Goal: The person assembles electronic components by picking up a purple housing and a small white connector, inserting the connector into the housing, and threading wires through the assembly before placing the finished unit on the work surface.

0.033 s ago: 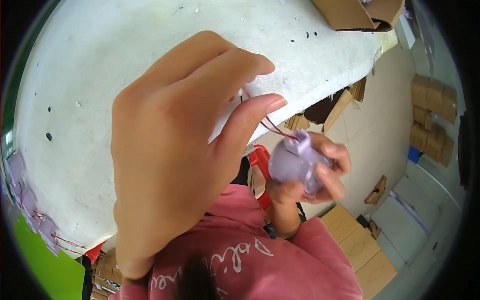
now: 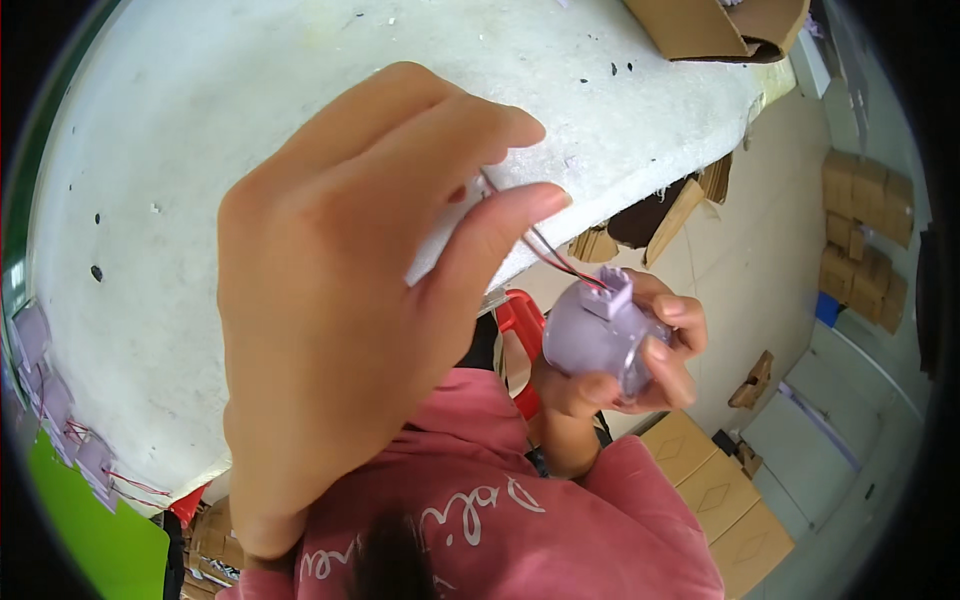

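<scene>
A rounded lilac plastic housing (image 2: 585, 338) is in my right hand (image 2: 668, 372), fingers and thumb wrapped around it beyond the table edge. On its top sits a small raised square socket. A thin pair of red and black wires (image 2: 568, 267) comes out of that socket and runs up behind my left thumb. My left hand (image 2: 340, 260) looms large above the table, its thumb and index fingertips apart. The wires pass through the gap there into the curled fingers, which hide their far end.
The white-covered table (image 2: 160, 310) carries small dark specks. A cardboard box (image 2: 700, 35) stands at its far right corner. Lilac pieces with wires (image 2: 90, 455) lie along the left edge, by a green surface (image 2: 80, 530). Cartons (image 2: 720, 500) stand on the floor at right; a red stool (image 2: 520, 315) is below.
My right hand and the housing have shifted slightly to the right, and the socket has turned a little. My left hand has moved slightly left.
</scene>
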The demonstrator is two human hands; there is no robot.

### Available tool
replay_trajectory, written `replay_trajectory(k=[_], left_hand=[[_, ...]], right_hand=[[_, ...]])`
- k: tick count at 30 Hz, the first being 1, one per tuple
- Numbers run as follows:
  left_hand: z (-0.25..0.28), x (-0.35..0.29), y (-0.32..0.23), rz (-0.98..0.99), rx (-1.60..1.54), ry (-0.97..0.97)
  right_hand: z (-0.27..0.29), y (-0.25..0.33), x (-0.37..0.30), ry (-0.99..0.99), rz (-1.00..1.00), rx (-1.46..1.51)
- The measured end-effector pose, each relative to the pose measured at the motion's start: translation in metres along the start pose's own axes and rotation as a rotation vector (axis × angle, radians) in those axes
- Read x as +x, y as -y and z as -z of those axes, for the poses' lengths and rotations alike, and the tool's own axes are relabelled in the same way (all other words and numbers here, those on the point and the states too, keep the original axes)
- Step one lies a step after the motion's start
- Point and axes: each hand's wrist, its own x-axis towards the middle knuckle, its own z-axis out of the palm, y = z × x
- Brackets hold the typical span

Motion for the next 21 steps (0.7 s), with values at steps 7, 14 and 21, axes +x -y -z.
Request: replay_trajectory(k=[7, 14, 21], left_hand=[[-0.004, 0.001, 0.0, 0.026, 0.002, 0.022], [-0.006, -0.001, 0.008, 0.084, -0.078, 0.001], [0.005, 0.001, -0.008, 0.296, -0.011, 0.068]], right_hand=[[-0.011, -0.006, 0.003, 0.106, 0.031, 0.034], [-0.024, 0.001, -0.004, -0.114, -0.082, 0.156], [-0.013, -0.003, -0.003, 0.152, 0.118, -0.043]])
